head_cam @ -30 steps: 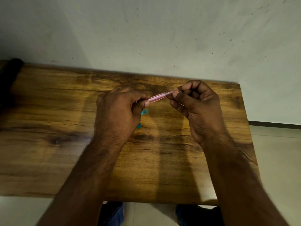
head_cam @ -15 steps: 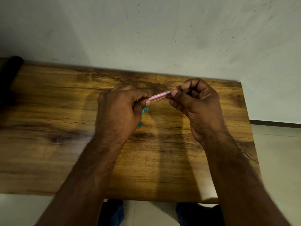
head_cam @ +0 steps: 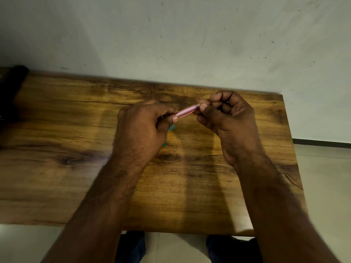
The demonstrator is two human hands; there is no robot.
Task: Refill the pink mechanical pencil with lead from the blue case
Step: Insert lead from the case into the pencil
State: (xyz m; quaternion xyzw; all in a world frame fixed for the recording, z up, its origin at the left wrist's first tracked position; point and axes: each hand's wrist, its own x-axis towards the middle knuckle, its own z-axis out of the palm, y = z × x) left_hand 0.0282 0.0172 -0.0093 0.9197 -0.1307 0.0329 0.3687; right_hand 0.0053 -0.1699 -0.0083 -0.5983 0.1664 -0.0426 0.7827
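Observation:
The pink mechanical pencil [head_cam: 187,111] is held level above the middle of the wooden table [head_cam: 57,130]. My left hand [head_cam: 144,128] grips its left part in a fist. My right hand [head_cam: 226,120] pinches its right end between thumb and forefinger. Whether a lead is between those fingers is too small to tell. The blue case [head_cam: 171,127] lies on the table under my left hand; only two small teal bits of it show past the hand.
The table stands against a pale wall [head_cam: 190,44]. A dark object [head_cam: 11,88] sits at the table's far left edge. Tiled floor [head_cam: 326,177] lies to the right, and my knees [head_cam: 133,247] show below the near edge.
Both hands stay on the pencil in nearly the same place. The view has shifted slightly; nothing was let go or picked up.

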